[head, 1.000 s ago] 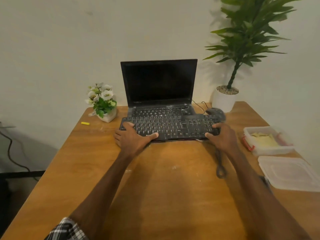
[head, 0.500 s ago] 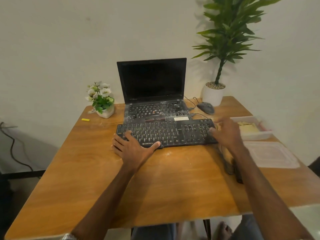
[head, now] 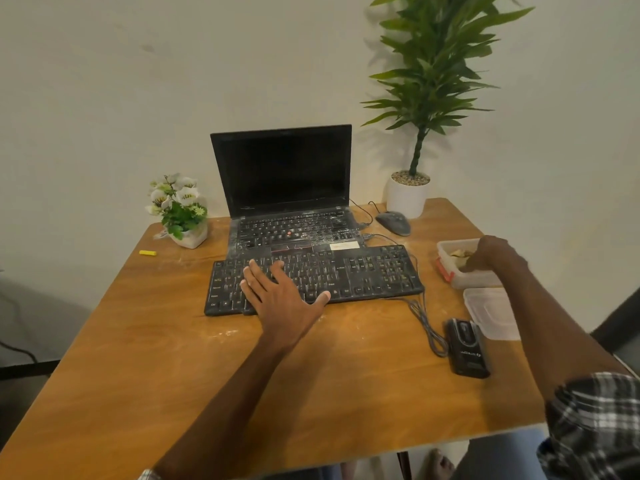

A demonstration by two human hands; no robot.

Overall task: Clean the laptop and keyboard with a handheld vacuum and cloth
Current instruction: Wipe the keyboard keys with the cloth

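Wooden table (head: 173, 341) bears the keyboard (head: 363, 271), steadied, I think, by the flat, spread left hand (head: 280, 296). The right hand (head: 491, 254) enters the container (head: 474, 280) (cloth (head: 459, 252) inside); its grip is hidden.

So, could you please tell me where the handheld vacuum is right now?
In the head view, the handheld vacuum lies on the right side of the table, between the bunched cable and the clear plastic lid.

Black-and-white checked fabric short sleeve (head: 595, 420) on the right arm, sliver of matching checked sleeve (head: 148, 475) on the left, bare forearms (head: 225, 403)
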